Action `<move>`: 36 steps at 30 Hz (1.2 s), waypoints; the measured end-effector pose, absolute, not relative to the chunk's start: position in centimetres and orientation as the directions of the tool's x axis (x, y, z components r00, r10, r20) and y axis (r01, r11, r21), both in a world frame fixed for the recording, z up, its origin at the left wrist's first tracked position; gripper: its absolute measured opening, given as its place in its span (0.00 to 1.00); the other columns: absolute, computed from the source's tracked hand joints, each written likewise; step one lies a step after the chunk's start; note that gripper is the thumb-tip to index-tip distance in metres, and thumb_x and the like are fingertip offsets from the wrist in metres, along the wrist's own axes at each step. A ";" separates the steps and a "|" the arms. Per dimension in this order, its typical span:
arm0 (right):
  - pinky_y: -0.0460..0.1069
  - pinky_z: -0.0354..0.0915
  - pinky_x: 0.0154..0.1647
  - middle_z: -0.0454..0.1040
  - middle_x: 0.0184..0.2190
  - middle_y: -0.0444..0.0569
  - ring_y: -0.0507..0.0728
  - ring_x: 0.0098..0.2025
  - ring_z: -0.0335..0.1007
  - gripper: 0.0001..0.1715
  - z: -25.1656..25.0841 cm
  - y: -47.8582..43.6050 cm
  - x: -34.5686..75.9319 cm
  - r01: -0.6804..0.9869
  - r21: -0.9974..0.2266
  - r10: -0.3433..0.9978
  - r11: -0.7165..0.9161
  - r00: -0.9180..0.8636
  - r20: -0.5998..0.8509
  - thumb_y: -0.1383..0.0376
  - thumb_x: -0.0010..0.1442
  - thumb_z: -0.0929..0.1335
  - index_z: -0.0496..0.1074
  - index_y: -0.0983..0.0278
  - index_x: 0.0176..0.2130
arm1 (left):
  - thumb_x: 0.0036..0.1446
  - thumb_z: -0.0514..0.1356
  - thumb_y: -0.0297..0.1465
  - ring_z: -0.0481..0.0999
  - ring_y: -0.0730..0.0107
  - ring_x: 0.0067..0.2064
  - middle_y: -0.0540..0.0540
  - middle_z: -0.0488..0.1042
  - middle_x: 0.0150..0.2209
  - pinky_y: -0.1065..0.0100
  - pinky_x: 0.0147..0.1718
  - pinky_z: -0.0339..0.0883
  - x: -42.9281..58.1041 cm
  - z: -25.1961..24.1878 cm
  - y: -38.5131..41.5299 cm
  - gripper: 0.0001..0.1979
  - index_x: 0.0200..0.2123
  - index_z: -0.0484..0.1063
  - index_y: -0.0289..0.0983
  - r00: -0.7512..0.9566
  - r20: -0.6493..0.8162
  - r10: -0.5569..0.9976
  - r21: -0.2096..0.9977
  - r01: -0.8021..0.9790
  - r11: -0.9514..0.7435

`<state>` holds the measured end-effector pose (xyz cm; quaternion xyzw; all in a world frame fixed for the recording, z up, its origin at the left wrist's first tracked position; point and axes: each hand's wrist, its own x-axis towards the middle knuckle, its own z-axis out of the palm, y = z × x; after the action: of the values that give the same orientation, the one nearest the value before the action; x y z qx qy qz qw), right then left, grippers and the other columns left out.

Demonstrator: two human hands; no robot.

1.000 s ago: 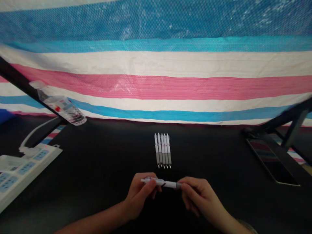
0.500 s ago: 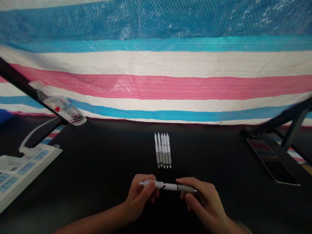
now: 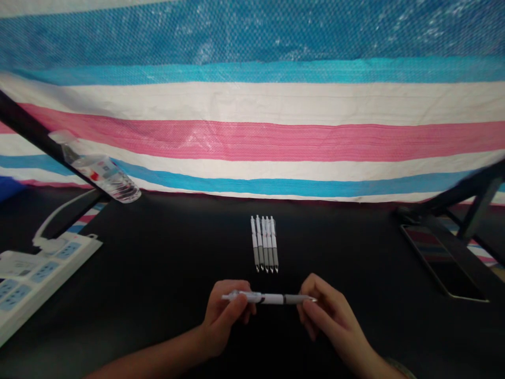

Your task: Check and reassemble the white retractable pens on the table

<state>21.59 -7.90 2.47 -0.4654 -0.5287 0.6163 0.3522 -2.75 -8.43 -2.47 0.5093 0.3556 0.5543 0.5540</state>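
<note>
White plastic marks the power strip (image 3: 41,287) on the left of the dark surface (image 3: 177,258), with a clear bottle (image 3: 106,176) seen beyond it on the far left, and neither is touched. Near the middle, one end of a white-and-grey pen (image 3: 272,299) is gripped by the left hand (image 3: 224,316): its fingers are closed, with the thumb laid along the barrel just short of the push-button end. The pen is held nearly level between the two hands, on the near side of a row of five similar pens (image 3: 264,239), which are laid close together with their tips turned to the near side. At the pen's grey grip and silver tip, the fingers of the right hand (image 3: 329,316) are curled in with little gap left; whether the grip is firmly pinched there cannot be told. For good control, the barrel should be kept steady by the left thumb, the grip should be handled with light fingertip pressure in line with the barrel, and no sideways bending should be put on the slim tip. Both hands are best kept clear of the row. Farther right, a phone (image 3: 445,263) is left lying flat.
</note>
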 end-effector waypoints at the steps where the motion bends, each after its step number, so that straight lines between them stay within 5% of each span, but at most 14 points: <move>1: 0.43 0.53 0.20 0.69 0.23 0.43 0.48 0.20 0.61 0.29 2.5 -7.9 21.6 0.044 -0.981 0.926 -0.190 -0.325 -0.194 0.42 0.64 0.68 0.70 0.64 0.30 | 0.66 0.60 0.40 0.69 0.74 0.20 0.47 0.76 0.24 0.74 0.17 0.60 -2.7 -2.6 -8.5 0.16 0.37 0.80 0.34 0.121 0.169 0.978 0.956 -0.261 -0.133; 5: 0.44 0.50 0.18 0.65 0.17 0.44 0.48 0.16 0.58 0.39 2.7 -7.9 21.5 0.104 -0.971 0.894 -0.215 -0.379 -0.239 0.40 0.69 0.59 0.68 0.65 0.22 | 0.66 0.59 0.43 0.69 0.73 0.20 0.45 0.75 0.22 0.72 0.18 0.60 -2.8 -2.3 -8.3 0.21 0.31 0.80 0.33 0.142 0.167 0.976 0.966 -0.223 -0.133; 9: 0.43 0.54 0.19 0.70 0.22 0.43 0.48 0.19 0.63 0.29 2.8 -7.8 21.5 0.036 -0.973 0.917 -0.230 -0.326 -0.229 0.42 0.63 0.68 0.69 0.64 0.29 | 0.66 0.58 0.45 0.68 0.72 0.21 0.46 0.72 0.20 0.71 0.19 0.60 -2.9 -1.7 -8.0 0.24 0.27 0.80 0.33 0.176 0.175 0.969 0.972 -0.187 -0.142; 15: 0.43 0.53 0.16 0.69 0.18 0.45 0.48 0.16 0.62 0.37 2.5 -7.9 21.4 0.037 -0.959 0.899 -0.279 -0.340 -0.275 0.40 0.68 0.60 0.67 0.64 0.23 | 0.66 0.57 0.47 0.67 0.73 0.20 0.45 0.73 0.20 0.71 0.19 0.59 -2.8 -1.7 -8.0 0.26 0.27 0.80 0.32 0.170 0.149 0.974 0.975 -0.192 -0.116; 20: 0.42 0.55 0.19 0.72 0.26 0.43 0.48 0.19 0.65 0.24 2.6 -7.9 21.4 -0.109 -0.958 0.931 -0.266 -0.287 -0.226 0.44 0.63 0.70 0.69 0.63 0.37 | 0.64 0.58 0.49 0.67 0.73 0.20 0.45 0.72 0.20 0.71 0.18 0.58 -2.8 -1.7 -8.0 0.27 0.26 0.80 0.32 0.155 0.100 0.983 0.980 -0.186 -0.070; 26: 0.42 0.52 0.15 0.70 0.20 0.44 0.48 0.16 0.62 0.33 2.6 -7.7 21.2 -0.004 -0.941 0.881 -0.337 -0.352 -0.314 0.40 0.67 0.63 0.67 0.64 0.28 | 0.63 0.59 0.49 0.66 0.73 0.20 0.46 0.72 0.19 0.72 0.18 0.58 -2.7 -1.7 -8.0 0.26 0.26 0.80 0.33 0.146 0.069 0.987 0.980 -0.193 -0.039; 36: 0.41 0.56 0.17 0.72 0.23 0.42 0.48 0.17 0.64 0.16 1.5 -8.0 21.8 -0.373 -0.876 0.942 -0.306 -0.249 -0.223 0.55 0.61 0.73 0.68 0.63 0.36 | 0.62 0.59 0.48 0.65 0.73 0.19 0.47 0.70 0.18 0.71 0.17 0.56 -2.9 -1.3 -7.4 0.26 0.23 0.78 0.33 0.085 0.005 0.996 0.978 -0.208 0.012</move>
<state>21.78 -8.03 1.54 -0.3965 -0.3591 0.7041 0.4670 -2.90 -7.43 -1.35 0.4646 0.4240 0.5272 0.5713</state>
